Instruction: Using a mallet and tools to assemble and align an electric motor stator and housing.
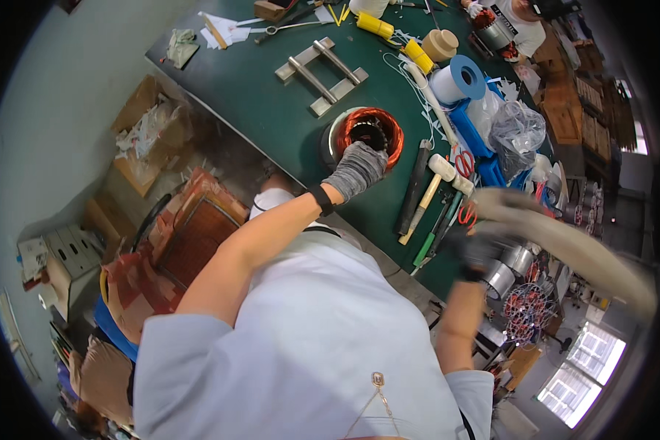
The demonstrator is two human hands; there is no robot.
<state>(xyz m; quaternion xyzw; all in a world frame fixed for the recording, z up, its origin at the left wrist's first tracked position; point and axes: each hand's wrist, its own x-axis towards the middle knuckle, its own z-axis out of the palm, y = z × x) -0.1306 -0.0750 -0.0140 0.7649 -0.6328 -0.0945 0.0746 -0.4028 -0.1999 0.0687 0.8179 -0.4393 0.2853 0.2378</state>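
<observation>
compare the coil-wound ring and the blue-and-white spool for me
Colour: the ring shows red-orange windings, while the spool is white with a blue end.
Size: the ring looks broader than the spool in this view.
Contact: the gloved left hand is on the ring; neither of the person's hands touches the spool.
Shared: both are round, with a central opening.

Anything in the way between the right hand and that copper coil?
Yes: the mallet and dark bar lie on the table between the right hand and the copper coil, though both look low enough to reach over.
</observation>
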